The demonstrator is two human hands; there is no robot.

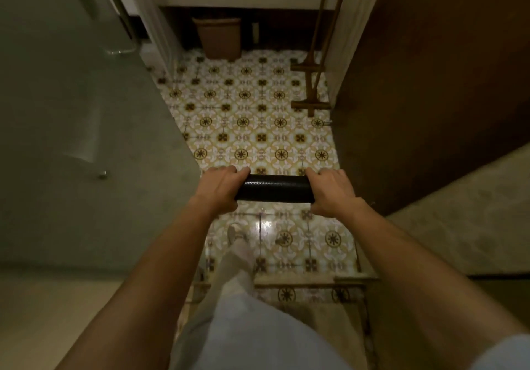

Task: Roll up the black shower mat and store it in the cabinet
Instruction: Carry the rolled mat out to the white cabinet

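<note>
The black shower mat (275, 188) is rolled into a tight tube and held level in the air above the patterned tile floor. My left hand (222, 189) grips its left end and my right hand (334, 193) grips its right end, so both ends are hidden under my fingers. A dark wooden panel (430, 82) stands at the right; I cannot tell whether it is the cabinet.
A frosted glass door (86, 140) with a metal handle fills the left. A brown bin (219, 38) stands at the far wall. Two wooden-handled tools (311, 82) lean at the right. A raised tile threshold (301, 282) crosses below, by my leg and foot (236, 234).
</note>
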